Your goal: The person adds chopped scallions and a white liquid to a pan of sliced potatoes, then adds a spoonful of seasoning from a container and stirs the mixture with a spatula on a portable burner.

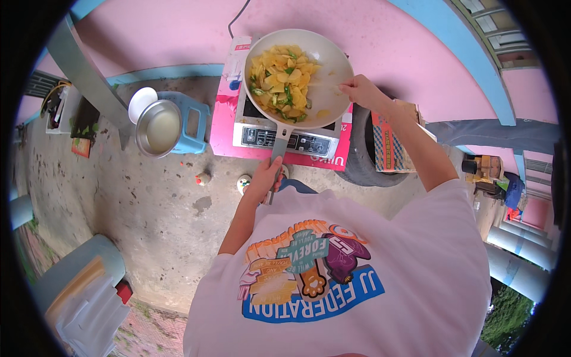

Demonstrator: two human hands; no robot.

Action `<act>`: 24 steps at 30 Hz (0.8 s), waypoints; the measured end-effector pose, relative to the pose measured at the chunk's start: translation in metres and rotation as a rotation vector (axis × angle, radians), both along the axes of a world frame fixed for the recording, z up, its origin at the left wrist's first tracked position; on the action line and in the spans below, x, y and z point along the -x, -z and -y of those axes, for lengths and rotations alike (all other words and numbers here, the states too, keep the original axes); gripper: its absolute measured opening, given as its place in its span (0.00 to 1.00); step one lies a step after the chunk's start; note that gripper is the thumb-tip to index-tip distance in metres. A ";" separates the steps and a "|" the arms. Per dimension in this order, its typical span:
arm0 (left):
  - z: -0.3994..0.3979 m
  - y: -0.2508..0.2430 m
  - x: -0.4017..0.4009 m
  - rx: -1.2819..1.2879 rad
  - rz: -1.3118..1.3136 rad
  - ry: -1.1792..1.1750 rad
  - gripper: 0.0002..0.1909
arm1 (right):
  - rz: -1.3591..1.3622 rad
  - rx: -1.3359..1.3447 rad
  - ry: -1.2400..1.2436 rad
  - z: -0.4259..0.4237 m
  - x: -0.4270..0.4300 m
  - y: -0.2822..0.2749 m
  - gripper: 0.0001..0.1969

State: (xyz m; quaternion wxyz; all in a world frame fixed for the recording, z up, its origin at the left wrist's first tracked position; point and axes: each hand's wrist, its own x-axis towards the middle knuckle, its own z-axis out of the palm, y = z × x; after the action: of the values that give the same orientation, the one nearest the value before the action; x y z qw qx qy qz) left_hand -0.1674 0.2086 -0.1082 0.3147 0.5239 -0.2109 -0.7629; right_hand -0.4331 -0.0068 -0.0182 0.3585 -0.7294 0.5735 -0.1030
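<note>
My left hand is closed around the grey handle of a light-coloured frying pan. Sliced potatoes with green pepper pieces lie mostly in the pan's left half. At the pan's right rim, my right hand grips a thin, pale, see-through utensil that reaches over the pan's inside; its exact kind cannot be told. Beneath the pan is an electric cooktop with a black control panel, set on a pink cardboard box.
Left of the cooktop, a metal bowl with cloudy liquid and a white plate rest on a blue plastic stool. A tyre and a printed carton stand to the right. A small bottle is on the concrete floor.
</note>
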 end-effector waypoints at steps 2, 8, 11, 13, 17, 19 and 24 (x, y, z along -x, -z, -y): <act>0.000 0.002 -0.002 -0.007 0.003 0.006 0.18 | -0.142 0.212 -0.081 -0.031 -0.024 -0.024 0.11; -0.002 0.004 -0.004 -0.013 -0.002 0.011 0.18 | -0.785 0.455 -0.478 -0.065 -0.049 -0.117 0.12; 0.000 0.000 -0.001 -0.004 0.000 0.011 0.18 | -0.903 0.442 -0.569 -0.028 -0.046 -0.157 0.07; 0.001 -0.001 -0.001 -0.001 0.015 0.014 0.19 | -0.903 0.440 -0.559 0.017 -0.047 -0.164 0.10; -0.001 0.004 0.002 0.000 0.008 -0.002 0.18 | -1.060 -0.162 -0.702 0.135 -0.063 -0.130 0.26; 0.004 0.006 0.004 0.013 0.000 0.013 0.18 | -1.478 -0.731 -0.680 0.161 -0.083 -0.113 0.27; -0.003 0.013 0.000 0.002 0.033 -0.024 0.18 | -0.905 -1.082 -0.268 0.153 -0.086 -0.075 0.09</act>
State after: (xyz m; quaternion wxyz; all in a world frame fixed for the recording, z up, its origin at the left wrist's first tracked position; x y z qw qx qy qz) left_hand -0.1674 0.2116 -0.1208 0.3209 0.5389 -0.2104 -0.7499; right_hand -0.3475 -0.1594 0.0571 0.4065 -0.4846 0.5421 0.5532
